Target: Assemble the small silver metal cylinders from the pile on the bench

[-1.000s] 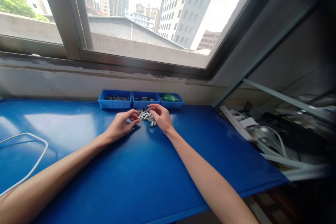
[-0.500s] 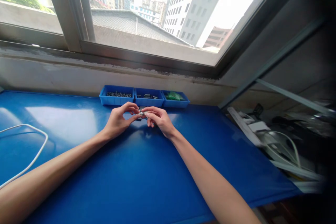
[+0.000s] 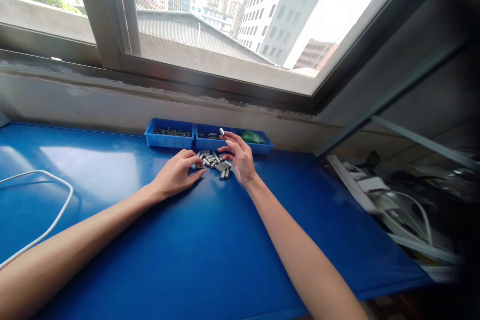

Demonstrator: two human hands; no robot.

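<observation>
My right hand (image 3: 240, 157) is raised over the right side of a small pile of silvery metal cylinders (image 3: 213, 161). One metal cylinder (image 3: 222, 131) is held at its fingertips, close to the front of the middle blue bin (image 3: 204, 142). My left hand (image 3: 180, 172) rests low at the pile's left edge, thumb and curled fingers apart, with nothing visible between them. Some of the pile is hidden behind the fingers of both hands.
The left blue bin (image 3: 168, 141) contains many small dark metal parts. Green plastic bags (image 3: 252, 136) lie in the right bin. A white cable (image 3: 62, 212) crosses the blue table (image 3: 187, 260) at left. Cluttered shelving (image 3: 375, 185) stands beyond its right edge.
The hands, together before over the pile, have separated. My right hand has risen toward the bins with a metal cylinder; my left has opened. The pile is now in plain sight.
</observation>
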